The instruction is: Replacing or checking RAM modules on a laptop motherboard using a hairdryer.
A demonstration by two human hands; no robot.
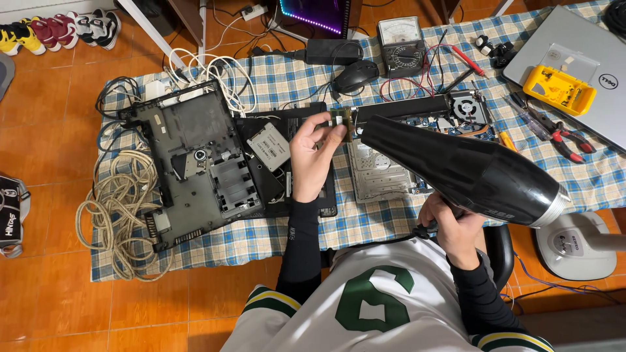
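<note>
Hair dryer aimed at a small circuit module

Opened laptop shell (195, 160) lies left. Left hand (314, 153) pinches green module (340, 122); right hand (451, 225) grips glossy black hair dryer (456, 168), nozzle almost touching it.

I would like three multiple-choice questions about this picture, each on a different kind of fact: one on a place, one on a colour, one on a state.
1. Where does the black mouse lie?
A. On the checked cloth, beyond the left hand
B. On the orange floor by the shoes
C. On top of the silver laptop

2. What colour is the case on the closed silver laptop?
A. Red
B. Yellow
C. Green

3. How is the small circuit board held?
A. It lies flat on the cloth, untouched
B. The left hand pinches it in front of the hair dryer's nozzle
C. The right hand presses it into the laptop base

Key:
1 A: the mouse sits on the checked cloth past the left hand.
2 B: the case is yellow.
3 B: the fingers grip the board, while the right hand holds the black hair dryer.
</note>
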